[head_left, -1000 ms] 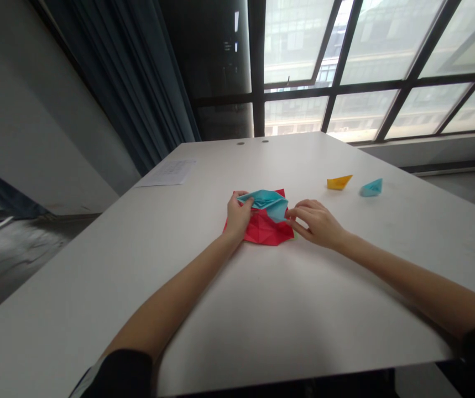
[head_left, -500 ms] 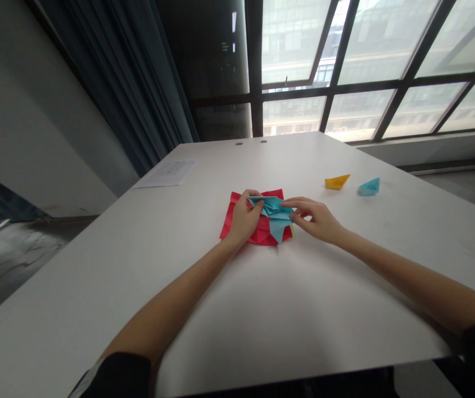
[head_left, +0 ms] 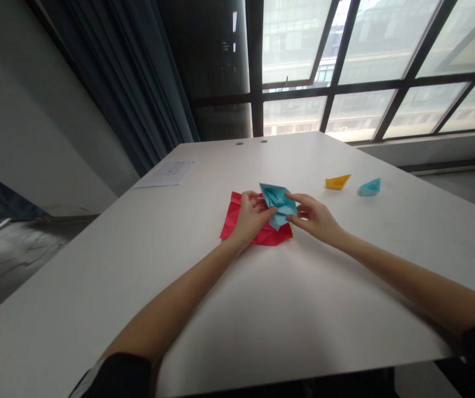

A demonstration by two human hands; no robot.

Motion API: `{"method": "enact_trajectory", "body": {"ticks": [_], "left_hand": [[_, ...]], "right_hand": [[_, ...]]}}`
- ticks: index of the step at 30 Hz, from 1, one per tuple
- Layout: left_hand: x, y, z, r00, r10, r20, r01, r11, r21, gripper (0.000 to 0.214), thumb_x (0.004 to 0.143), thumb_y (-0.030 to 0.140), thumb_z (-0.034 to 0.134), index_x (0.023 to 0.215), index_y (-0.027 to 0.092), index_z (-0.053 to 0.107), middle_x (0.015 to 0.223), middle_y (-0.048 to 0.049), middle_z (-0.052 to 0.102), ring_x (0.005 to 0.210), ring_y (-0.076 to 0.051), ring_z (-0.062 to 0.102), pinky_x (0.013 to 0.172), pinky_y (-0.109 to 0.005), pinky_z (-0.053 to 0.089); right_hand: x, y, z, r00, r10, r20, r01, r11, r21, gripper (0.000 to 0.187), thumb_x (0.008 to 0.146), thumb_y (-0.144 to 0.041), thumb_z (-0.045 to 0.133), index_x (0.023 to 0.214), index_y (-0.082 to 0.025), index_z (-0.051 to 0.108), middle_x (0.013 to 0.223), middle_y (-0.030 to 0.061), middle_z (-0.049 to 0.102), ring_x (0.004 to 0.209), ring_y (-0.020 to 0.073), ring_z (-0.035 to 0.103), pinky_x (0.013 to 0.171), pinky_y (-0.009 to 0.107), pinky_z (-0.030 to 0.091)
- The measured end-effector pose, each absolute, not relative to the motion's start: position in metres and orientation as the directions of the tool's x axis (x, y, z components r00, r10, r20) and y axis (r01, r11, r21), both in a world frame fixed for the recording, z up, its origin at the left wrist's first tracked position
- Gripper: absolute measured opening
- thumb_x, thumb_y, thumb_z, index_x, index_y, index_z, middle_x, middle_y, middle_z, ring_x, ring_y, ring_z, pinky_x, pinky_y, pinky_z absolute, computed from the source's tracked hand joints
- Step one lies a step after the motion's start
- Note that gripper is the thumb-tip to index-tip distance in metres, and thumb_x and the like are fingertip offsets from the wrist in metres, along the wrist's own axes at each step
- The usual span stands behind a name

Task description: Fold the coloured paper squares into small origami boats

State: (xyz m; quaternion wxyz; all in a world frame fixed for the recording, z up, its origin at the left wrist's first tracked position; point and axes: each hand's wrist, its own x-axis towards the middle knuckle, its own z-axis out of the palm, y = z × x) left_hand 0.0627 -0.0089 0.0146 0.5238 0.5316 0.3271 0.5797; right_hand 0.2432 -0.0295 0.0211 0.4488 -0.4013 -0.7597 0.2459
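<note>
A partly folded blue paper is held up just above a creased red paper sheet that lies on the white table. My left hand pinches the blue paper's left side. My right hand pinches its right side with thumb and fingers. Both hands meet over the red sheet near the middle of the table.
A folded orange paper boat and a small blue paper boat sit at the right rear of the table. A white printed sheet lies at the left rear. Dark curtains and large windows stand behind.
The blue paper has been turned and lifted from lying flat across the red sheet to standing tilted between both hands. My hands have drawn closer together.
</note>
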Motion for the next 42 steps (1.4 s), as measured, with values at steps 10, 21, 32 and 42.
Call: {"method": "enact_trajectory", "body": {"ticks": [10,21,32,42], "left_hand": [[0.062,-0.009,0.01,0.173,0.959,0.225,-0.166,-0.196,0.966,0.062,0.056,0.017,0.077,0.101,0.02,0.035,0.086,-0.0022,0.062,0.085,-0.02,0.062,0.077,-0.039,0.05],[0.061,-0.011,0.03,0.106,0.988,-0.113,-0.282,0.139,0.949,0.049,0.06,0.002,0.061,0.101,0.017,0.041,0.061,0.0038,0.058,0.044,-0.006,0.049,0.046,-0.019,0.04],[0.053,-0.012,0.037,0.123,0.985,-0.12,-0.428,0.162,0.889,0.044,0.057,-0.001,0.052,0.095,0.018,0.043,0.064,0.0039,0.056,0.056,-0.008,0.054,0.055,-0.02,0.047],[0.049,-0.001,0.026,0.015,0.998,-0.055,-0.223,0.057,0.973,0.009,0.065,0.014,0.058,0.073,0.015,0.055,0.064,0.0004,0.056,0.055,-0.007,0.051,0.05,-0.018,0.04]], "right_hand": [[0.243,-0.033,0.021,-0.38,0.765,0.521,0.453,0.645,-0.616,0.053,0.076,-0.028,0.058,0.127,-0.028,0.045,0.117,0.008,0.047,0.069,0.0112,0.058,0.066,0.032,0.057],[0.248,-0.03,0.025,-0.45,0.788,0.42,0.463,0.608,-0.645,0.06,0.074,-0.039,0.061,0.13,-0.026,0.042,0.127,0.0115,0.041,0.074,0.0138,0.059,0.068,0.035,0.056],[0.255,-0.017,0.023,-0.135,0.934,0.332,0.39,0.358,-0.849,0.043,0.069,-0.019,0.056,0.112,-0.017,0.058,0.085,0.0042,0.063,0.064,0.0124,0.054,0.059,0.029,0.05],[0.256,-0.019,0.024,-0.148,0.898,0.414,0.46,0.433,-0.775,0.043,0.067,-0.014,0.051,0.109,-0.02,0.061,0.096,0.0053,0.062,0.068,0.013,0.056,0.059,0.028,0.051]]}}
